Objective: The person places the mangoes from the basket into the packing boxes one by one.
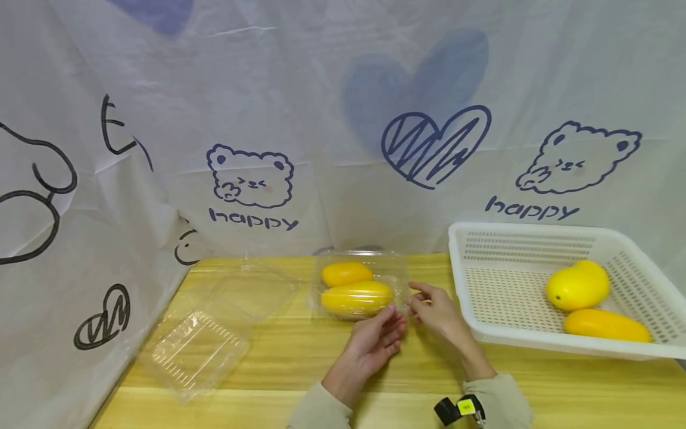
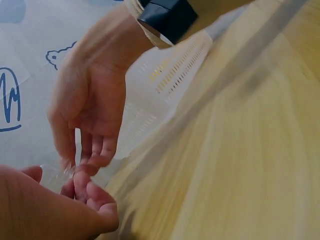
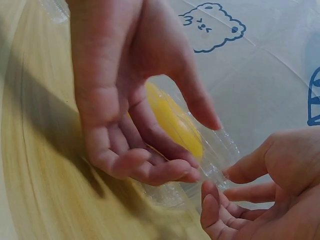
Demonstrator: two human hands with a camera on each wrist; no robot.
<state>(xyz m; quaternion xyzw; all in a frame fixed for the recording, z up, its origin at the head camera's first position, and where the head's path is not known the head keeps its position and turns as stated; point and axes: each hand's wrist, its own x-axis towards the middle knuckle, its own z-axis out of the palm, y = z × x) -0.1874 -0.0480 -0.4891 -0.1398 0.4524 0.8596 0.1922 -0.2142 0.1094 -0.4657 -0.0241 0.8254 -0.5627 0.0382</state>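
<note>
A clear plastic clamshell box (image 1: 390, 268) stands at the middle back of the table with two yellow mangoes inside, the rear mango (image 1: 347, 274) and the front mango (image 1: 354, 301). At the box's front right corner, my left hand (image 1: 370, 348) pinches the edge, thumb on top and fingers curled below. My right hand (image 1: 439, 313) pinches the rim at the right side. In the right wrist view, both hands meet at the thin plastic edge, and one mango (image 3: 172, 120) shows through the clear wall. The left wrist view hides most of the box.
An open clear clamshell box (image 1: 198, 351) lies on the left of the wooden table (image 1: 300, 381). To the right stands a white plastic basket (image 1: 509, 298) holding a rounder mango (image 1: 579, 286) and a longer one (image 1: 605, 325). A printed cloth (image 1: 332, 149) hangs behind.
</note>
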